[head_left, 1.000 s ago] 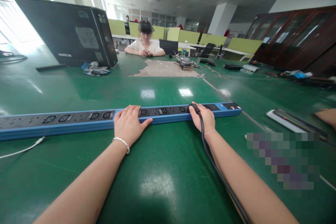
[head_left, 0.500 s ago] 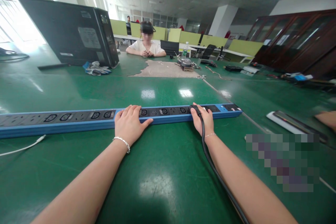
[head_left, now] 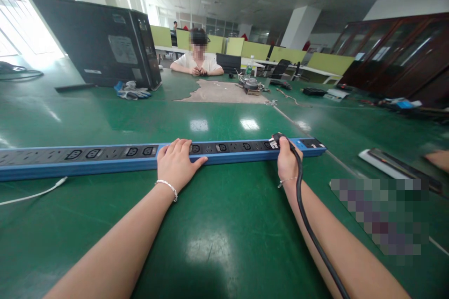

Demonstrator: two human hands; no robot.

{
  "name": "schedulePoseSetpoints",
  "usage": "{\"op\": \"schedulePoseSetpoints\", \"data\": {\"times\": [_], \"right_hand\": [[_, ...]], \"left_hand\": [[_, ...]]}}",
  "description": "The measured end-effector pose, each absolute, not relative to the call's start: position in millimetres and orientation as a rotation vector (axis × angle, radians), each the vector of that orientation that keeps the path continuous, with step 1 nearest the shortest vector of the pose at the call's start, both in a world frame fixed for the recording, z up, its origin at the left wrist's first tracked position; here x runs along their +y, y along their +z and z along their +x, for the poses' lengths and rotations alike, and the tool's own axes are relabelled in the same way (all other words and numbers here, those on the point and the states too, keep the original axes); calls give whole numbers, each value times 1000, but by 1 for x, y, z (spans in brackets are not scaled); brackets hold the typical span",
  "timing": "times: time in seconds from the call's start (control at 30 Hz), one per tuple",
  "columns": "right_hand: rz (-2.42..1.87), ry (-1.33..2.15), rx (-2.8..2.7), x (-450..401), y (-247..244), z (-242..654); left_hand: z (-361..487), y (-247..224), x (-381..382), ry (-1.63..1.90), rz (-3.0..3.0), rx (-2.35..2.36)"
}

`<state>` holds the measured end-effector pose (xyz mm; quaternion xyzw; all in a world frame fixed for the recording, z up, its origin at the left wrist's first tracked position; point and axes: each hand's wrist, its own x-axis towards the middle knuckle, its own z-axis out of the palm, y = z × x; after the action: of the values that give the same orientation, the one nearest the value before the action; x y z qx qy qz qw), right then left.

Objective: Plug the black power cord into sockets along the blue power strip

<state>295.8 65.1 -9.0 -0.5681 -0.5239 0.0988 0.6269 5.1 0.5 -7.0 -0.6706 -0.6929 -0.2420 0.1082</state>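
Note:
A long blue power strip (head_left: 115, 164) with black sockets lies across the green table. My left hand (head_left: 177, 161) rests over its middle, fingers on the far side and thumb along the near edge, gripping the strip. Near the strip's right end, my right hand (head_left: 288, 161) is closed on a black plug (head_left: 277, 138). The plug's metal prongs show, pointing left above the sockets, out of any socket. From the plug a thick black cable (head_left: 307, 224) runs down over my right forearm.
A black computer case (head_left: 98, 42) and gloves (head_left: 131, 90) stand at the back left. A white cable (head_left: 38, 199) lies at left. Across the table sits a person (head_left: 198, 58). Further right are a bottle (head_left: 249, 66), a long white-and-black object (head_left: 396, 167) and part of another person's hand (head_left: 438, 158).
My right hand has moved right along the strip and turned, and the plug now shows its prongs away from the sockets. My left hand stays at the same place on the strip.

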Motion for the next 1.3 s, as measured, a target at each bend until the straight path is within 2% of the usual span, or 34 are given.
{"op": "schedulePoseSetpoints", "data": {"times": [0.17, 0.4, 0.6, 0.9, 1.3], "right_hand": [[-1278, 134, -1399, 59, -10, 271], [-1215, 299, -1903, 34, 3, 188], [-1434, 182, -1922, 38, 11, 144], [-1507, 190, -1888, 39, 12, 147], [-1468, -285, -2147, 31, 16, 130]], "left_hand": [[5, -9, 1, -719, -1955, -2017], [5, -10, 2, -784, -1959, -2032], [4, -11, 2, -824, -1991, -2026], [3, -13, 2, -857, -1988, -2003], [3, -13, 2, -856, -1988, -1999]]}}
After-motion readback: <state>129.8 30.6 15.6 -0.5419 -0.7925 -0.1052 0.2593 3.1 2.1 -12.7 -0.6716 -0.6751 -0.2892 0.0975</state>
